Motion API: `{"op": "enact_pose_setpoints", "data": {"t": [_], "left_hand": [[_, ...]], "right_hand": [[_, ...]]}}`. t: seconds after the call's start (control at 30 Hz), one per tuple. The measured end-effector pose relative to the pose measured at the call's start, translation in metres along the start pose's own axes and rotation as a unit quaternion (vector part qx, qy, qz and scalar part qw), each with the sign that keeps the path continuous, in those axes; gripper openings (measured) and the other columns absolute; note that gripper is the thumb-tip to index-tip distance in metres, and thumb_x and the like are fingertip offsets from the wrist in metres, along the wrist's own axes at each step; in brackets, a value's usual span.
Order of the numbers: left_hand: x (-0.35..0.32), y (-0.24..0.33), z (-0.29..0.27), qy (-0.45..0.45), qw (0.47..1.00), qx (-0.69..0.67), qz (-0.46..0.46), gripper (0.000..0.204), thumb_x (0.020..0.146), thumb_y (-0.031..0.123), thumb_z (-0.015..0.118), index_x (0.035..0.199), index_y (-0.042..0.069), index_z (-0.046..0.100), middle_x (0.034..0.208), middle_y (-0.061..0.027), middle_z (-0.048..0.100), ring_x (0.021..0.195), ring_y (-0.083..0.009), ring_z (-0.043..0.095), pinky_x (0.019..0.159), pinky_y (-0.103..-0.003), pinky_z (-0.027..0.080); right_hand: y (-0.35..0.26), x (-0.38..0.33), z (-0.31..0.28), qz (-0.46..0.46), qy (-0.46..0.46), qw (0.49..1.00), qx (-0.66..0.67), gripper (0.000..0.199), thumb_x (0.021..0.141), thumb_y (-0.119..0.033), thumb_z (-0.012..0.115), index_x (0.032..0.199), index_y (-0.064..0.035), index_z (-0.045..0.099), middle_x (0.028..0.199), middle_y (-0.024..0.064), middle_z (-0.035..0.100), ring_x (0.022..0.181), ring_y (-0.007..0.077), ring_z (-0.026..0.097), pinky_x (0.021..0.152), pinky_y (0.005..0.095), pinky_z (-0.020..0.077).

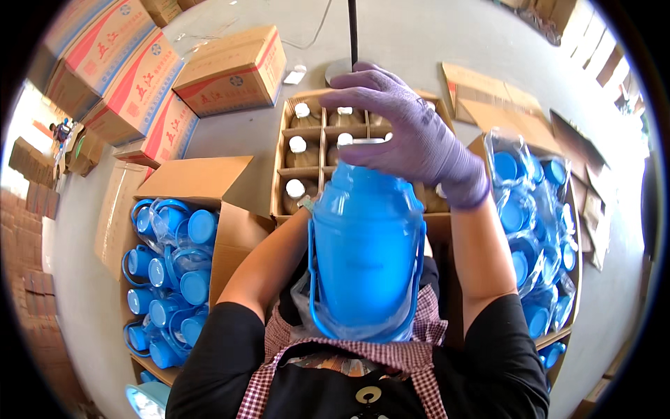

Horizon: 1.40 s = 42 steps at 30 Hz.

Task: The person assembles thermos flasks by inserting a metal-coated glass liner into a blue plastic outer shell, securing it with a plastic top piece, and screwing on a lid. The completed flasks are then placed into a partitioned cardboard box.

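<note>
A blue plastic vacuum-flask shell (363, 244) with a hanging blue handle stands upright against my apron, thin clear plastic bunched about its lower part. My left forearm (269, 265) reaches behind the shell's left side. The shell hides my left hand and its fingers. Above the shell's narrow top, my right hand (412, 133) wears a purple glove. Its fingers are curved and apart, with a gap between thumb and fingers. A pale rim shows just under the palm; whether the hand touches it, I cannot tell.
Ahead, a divided carton (276, 167) holds several white-capped bottles (296, 155). Open boxes of blue flask parts stand at left (167, 279) and right (530, 230). Beyond are closed cartons (230, 73), flattened cardboard (495, 98) and a black pole (353, 35) on a round base.
</note>
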<state>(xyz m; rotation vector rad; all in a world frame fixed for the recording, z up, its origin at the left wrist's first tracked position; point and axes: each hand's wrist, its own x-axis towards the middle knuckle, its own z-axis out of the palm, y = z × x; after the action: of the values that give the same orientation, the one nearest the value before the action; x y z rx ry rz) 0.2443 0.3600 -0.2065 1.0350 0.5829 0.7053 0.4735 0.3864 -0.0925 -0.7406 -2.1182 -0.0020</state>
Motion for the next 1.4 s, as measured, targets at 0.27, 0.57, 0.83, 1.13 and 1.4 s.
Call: {"op": "enact_pose_setpoints", "data": {"t": [0.27,0.57,0.83,1.13,1.4], "left_hand": [[-0.013,-0.027,0.009,-0.070,0.979,-0.190,-0.023,0.085,0.099,0.069,0.049,0.148,0.000,0.045,0.137,-0.0223,0.061,0.123,-0.0276,0.063,0.104,-0.039,0.054],[-0.150,-0.009,0.106,0.127,0.947,0.225,0.190,0.085,0.093,0.035,0.075,0.157,-0.002,0.032,0.131,-0.0165,0.064,0.112,-0.0219,0.066,0.096,-0.032,0.054],[-0.122,-0.018,0.023,-0.232,0.971,-0.048,0.043,0.084,0.080,0.017,0.089,0.151,0.001,0.047,0.144,-0.0127,0.060,0.130,-0.0225,0.058,0.112,-0.040,0.046],[-0.160,-0.022,0.034,-0.141,0.987,-0.011,0.071,0.109,0.073,0.023,0.094,0.160,-0.001,0.031,0.143,-0.0136,0.061,0.125,-0.0221,0.062,0.112,-0.036,0.045],[-0.182,-0.068,0.131,0.124,0.930,0.210,0.276,0.100,0.079,0.026,0.089,0.158,-0.003,0.034,0.139,-0.0161,0.062,0.127,-0.0231,0.060,0.112,-0.040,0.045]], "right_hand": [[-0.089,0.046,-0.047,0.008,-0.314,0.899,0.307,0.051,0.082,-0.040,0.080,0.120,-0.0072,0.070,0.117,0.0123,0.069,0.111,0.0279,0.067,0.100,0.0406,0.0536],[-0.057,-0.027,-0.068,0.522,-0.291,0.802,-0.030,0.059,0.098,-0.056,0.059,0.132,-0.0088,0.063,0.119,0.0210,0.068,0.114,0.0374,0.067,0.102,0.0425,0.0521],[-0.168,0.021,-0.093,-0.027,-0.339,0.925,0.167,0.050,0.080,-0.025,0.080,0.124,-0.0062,0.068,0.111,0.0155,0.071,0.105,0.0323,0.069,0.091,0.0421,0.0563],[-0.200,0.004,-0.051,0.126,-0.234,0.963,0.039,0.054,0.082,-0.041,0.082,0.126,-0.0129,0.069,0.126,0.0163,0.064,0.111,0.0318,0.068,0.093,0.0422,0.0578],[-0.167,-0.029,-0.076,0.481,-0.294,0.821,-0.087,0.053,0.090,-0.035,0.073,0.135,-0.0092,0.060,0.122,0.0176,0.067,0.112,0.0338,0.067,0.096,0.0456,0.0556]]}}
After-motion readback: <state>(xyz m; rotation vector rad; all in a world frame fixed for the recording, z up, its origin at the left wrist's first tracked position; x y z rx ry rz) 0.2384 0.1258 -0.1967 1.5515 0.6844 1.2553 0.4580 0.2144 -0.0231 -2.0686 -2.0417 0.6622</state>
